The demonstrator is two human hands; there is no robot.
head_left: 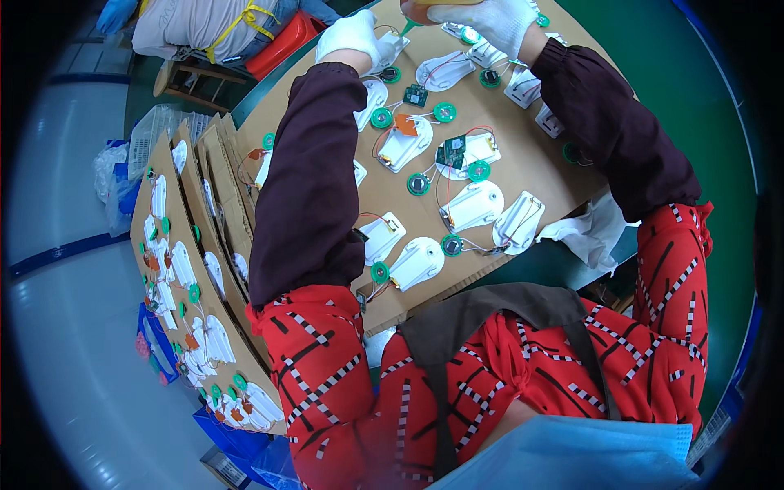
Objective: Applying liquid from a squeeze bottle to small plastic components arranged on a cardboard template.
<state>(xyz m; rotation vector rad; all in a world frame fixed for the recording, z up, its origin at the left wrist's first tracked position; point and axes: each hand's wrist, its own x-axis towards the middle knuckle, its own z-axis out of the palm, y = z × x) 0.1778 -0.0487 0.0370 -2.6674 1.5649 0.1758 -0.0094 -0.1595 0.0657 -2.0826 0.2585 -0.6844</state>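
Cardboard sheet (539,175): lies on the green table (694,122) in front of the person, and carries rows of white plastic shells (416,263), green round discs (451,244) and small green circuit boards (450,152) joined by thin wires.
Stacked sheets (175,269): at the person's left, more loaded cardboard sheets stand leaning on edge.
Left hand (353,37): white glove, at the far end of the sheet, fingers curled down onto 1 white shell (390,51), pinning it to the cardboard.
Right hand (490,20): white glove, closed round an orange glue bottle (429,11) at the top edge of view.
Bottle axis: long axis runs right to left, tilted down; its green nozzle (407,28) points down-left at the pinned shell.
Far left: another person sits on a stool (192,77).
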